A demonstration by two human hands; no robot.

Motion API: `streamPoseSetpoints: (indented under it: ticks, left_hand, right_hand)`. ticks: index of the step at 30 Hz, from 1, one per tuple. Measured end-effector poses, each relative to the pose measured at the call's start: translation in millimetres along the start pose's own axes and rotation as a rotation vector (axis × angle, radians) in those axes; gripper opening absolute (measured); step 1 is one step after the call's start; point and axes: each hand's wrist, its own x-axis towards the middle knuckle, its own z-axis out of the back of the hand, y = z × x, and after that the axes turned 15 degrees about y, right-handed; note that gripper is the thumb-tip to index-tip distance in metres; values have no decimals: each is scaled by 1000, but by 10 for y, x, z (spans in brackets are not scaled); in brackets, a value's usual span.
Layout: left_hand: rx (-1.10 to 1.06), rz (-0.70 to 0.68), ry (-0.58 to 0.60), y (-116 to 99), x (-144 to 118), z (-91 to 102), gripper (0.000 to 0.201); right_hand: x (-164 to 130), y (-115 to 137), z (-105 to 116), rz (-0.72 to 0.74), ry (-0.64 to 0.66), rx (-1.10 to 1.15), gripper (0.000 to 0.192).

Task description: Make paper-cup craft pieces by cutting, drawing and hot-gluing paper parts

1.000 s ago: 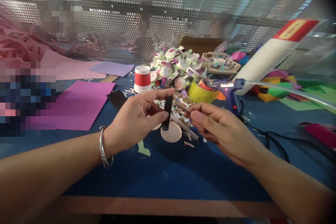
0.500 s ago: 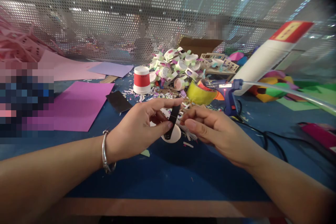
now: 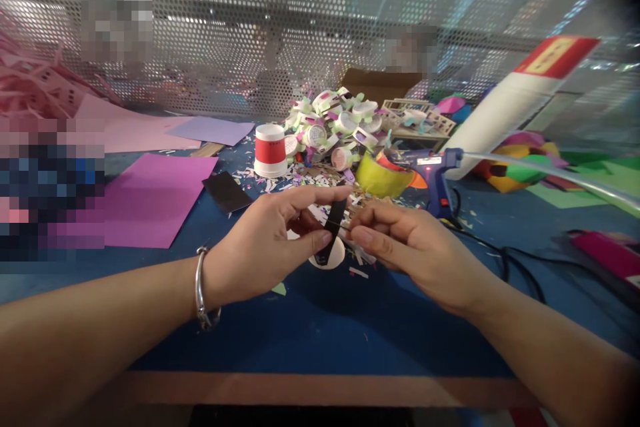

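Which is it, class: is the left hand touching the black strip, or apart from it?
Touching. The head view shows the left hand pinching the black strip between thumb and forefinger.

I see both of my forearms bare, no sleeves reaching into view. On my left wrist sits a plain silver metal bangle, thin and round. My left hand and right hand wear no gloves, and I see no rings.
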Motion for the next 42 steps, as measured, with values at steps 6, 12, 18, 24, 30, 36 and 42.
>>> streamPoseSetpoints:
  ticks: [6,12,18,24,30,36,42]
  left_hand:
    - [49,-18,-37,-61,34,117,56]
    - [63,80,19,-119,28,308,53]
    - [186,215,407,-187,-131,20,52]
    - [391,49,487,-168,-164,-103,46]
    - [695,19,418,-194,-138,69,41]
    - [851,145,247,-248,-65,512,22]
    - [1003,310,335,-101,-120,865,18]
  right_hand:
    - [2,20,-9,10,-40,-24,34]
    - [49,-117,124,-84,-196,-234,37]
    - [107,-286,253,-261,-171,-569,34]
    - [135,-324,257,-329,-158,-709,34]
    - [131,-289,224,-384,-142,-771,33]
    - [112,-270,218,-411,-143,-820,33]
    - [96,-218,216,-422,-118,-824,34]
